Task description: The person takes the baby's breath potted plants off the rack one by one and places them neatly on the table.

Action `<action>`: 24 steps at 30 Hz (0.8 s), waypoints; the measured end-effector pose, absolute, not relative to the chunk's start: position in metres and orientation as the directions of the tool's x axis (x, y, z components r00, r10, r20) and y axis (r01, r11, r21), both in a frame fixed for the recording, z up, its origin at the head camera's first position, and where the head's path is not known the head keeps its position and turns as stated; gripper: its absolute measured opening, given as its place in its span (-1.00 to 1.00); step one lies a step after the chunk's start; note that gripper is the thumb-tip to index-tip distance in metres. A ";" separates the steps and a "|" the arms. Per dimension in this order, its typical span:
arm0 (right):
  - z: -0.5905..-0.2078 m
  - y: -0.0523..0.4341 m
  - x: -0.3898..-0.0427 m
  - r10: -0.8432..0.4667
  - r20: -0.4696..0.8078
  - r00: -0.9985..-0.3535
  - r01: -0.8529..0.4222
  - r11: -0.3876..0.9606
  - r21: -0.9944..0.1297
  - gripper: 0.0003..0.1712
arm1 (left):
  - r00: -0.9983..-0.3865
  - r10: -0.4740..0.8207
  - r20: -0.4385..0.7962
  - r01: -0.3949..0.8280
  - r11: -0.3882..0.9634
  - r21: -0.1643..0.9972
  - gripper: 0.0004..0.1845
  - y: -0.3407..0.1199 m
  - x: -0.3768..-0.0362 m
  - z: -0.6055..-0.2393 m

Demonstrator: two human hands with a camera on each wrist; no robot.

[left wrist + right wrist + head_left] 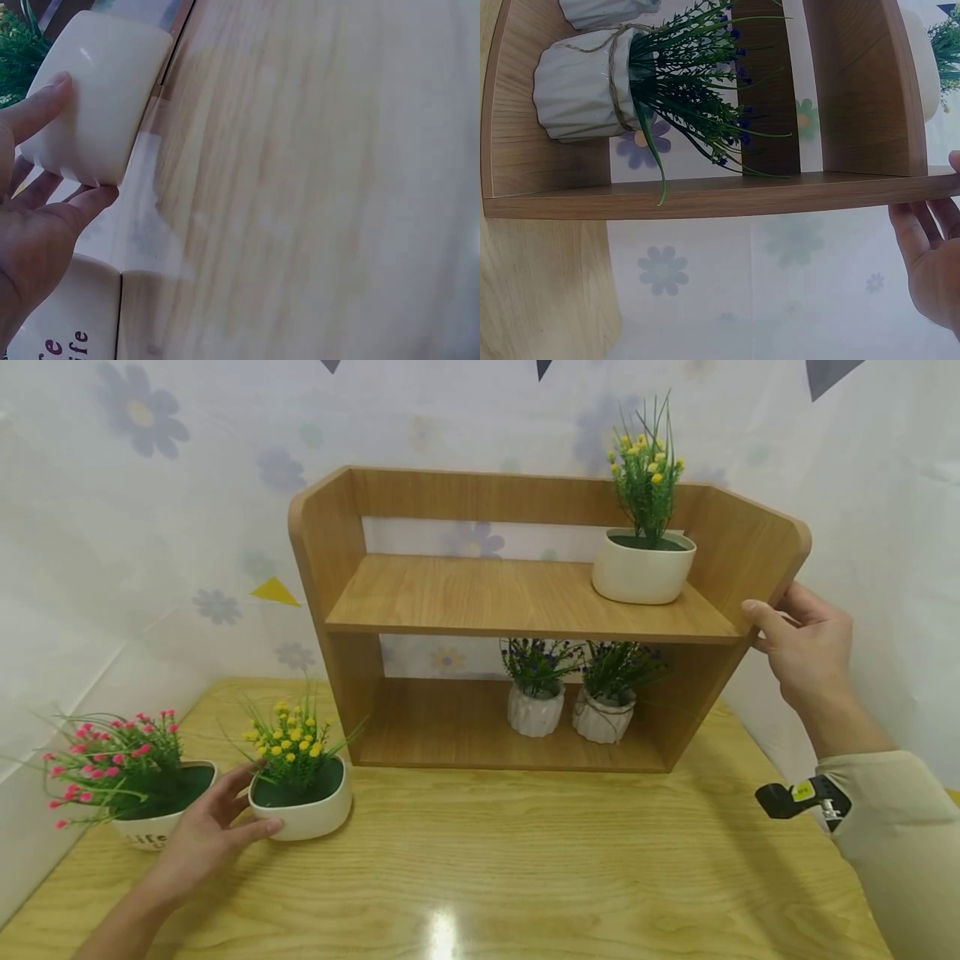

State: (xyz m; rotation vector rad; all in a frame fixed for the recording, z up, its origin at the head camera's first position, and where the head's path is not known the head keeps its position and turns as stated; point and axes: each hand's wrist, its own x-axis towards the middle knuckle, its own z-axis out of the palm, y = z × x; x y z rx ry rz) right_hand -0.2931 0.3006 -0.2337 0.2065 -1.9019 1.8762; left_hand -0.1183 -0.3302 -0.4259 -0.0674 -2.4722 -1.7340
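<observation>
My left grip [206, 835] is grasping the upright yellow-flower pot [302, 806] on the surface [525, 860], stems pointing up. My right grip [806, 647] is clasping the shelf [517, 597] side panel.

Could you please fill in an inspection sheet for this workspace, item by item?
Surface: wooden table, glossy, with a light glare near the front.
Job's things: yellow-flowered pot on the table; wooden shelf unit upright at the back.
Clutter: pink-flowered pot at the left edge; another yellow-flowered pot on the upper shelf; two small ribbed pots on the lower shelf.
Hands: left hand cups the yellow-flowered pot, fingers against its side; right hand grips the shelf unit's right side panel.
Cables: nothing seen.
Surroundings: white flower-patterned backdrop behind and at both sides.
</observation>
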 end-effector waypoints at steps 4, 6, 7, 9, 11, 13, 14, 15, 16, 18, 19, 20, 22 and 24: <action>-0.234 0.301 -0.294 0.212 0.418 -0.883 -0.410 0.082 -0.908 -0.53 | -0.990 -0.019 0.140 0.125 0.345 0.930 -0.09 -0.333 -0.121 -0.429; -0.233 0.301 -0.293 0.212 0.414 -0.885 -0.401 0.100 -0.910 -0.52 | -0.990 -0.012 0.142 0.129 0.347 0.929 -0.10 -0.333 -0.122 -0.431; -0.233 0.301 -0.293 0.211 0.411 -0.887 -0.397 0.106 -0.911 -0.52 | -0.990 -0.009 0.140 0.129 0.346 0.929 -0.10 -0.334 -0.122 -0.431; -0.233 0.300 -0.292 0.211 0.406 -0.889 -0.390 0.112 -0.914 -0.51 | -0.991 -0.006 0.134 0.124 0.343 0.931 -0.09 -0.334 -0.122 -0.431; -0.233 0.300 -0.292 0.210 0.404 -0.890 -0.387 0.118 -0.914 -0.51 | -0.992 -0.001 0.127 0.119 0.335 0.935 -0.08 -0.335 -0.123 -0.431; -0.233 0.300 -0.292 0.211 0.406 -0.889 -0.389 0.117 -0.914 -0.52 | -0.993 0.006 0.121 0.116 0.327 0.938 -0.08 -0.336 -0.123 -0.431; -0.233 0.300 -0.292 0.212 0.408 -0.888 -0.392 0.113 -0.913 -0.52 | -0.993 0.009 0.119 0.116 0.327 0.938 -0.07 -0.337 -0.123 -0.432; -0.233 0.300 -0.292 0.212 0.411 -0.886 -0.396 0.112 -0.911 -0.52 | -0.993 0.014 0.116 0.114 0.328 0.938 -0.07 -0.338 -0.123 -0.432; -0.233 0.300 -0.292 0.213 0.415 -0.884 -0.401 0.108 -0.910 -0.52 | -0.993 0.019 0.113 0.114 0.330 0.937 -0.06 -0.338 -0.124 -0.432; -0.233 0.299 -0.293 0.216 0.422 -0.881 -0.410 0.102 -0.907 -0.53 | -0.994 0.032 0.105 0.109 0.339 0.934 -0.05 -0.340 -0.124 -0.431; -0.233 0.299 -0.293 0.217 0.424 -0.879 -0.413 0.095 -0.906 -0.54 | -0.994 0.039 0.101 0.108 0.344 0.933 -0.05 -0.340 -0.125 -0.431; -0.234 0.299 -0.293 0.218 0.426 -0.878 -0.417 0.087 -0.905 -0.54 | -0.994 0.044 0.098 0.107 0.351 0.930 -0.04 -0.341 -0.125 -0.431; -0.234 0.299 -0.293 0.219 0.427 -0.877 -0.419 0.084 -0.904 -0.54 | -0.994 0.056 0.090 0.104 0.355 0.929 -0.04 -0.342 -0.126 -0.431; -0.235 0.299 -0.293 0.220 0.424 -0.878 -0.416 0.083 -0.905 -0.54 | -0.995 0.063 0.084 0.100 0.349 0.932 -0.03 -0.343 -0.125 -0.431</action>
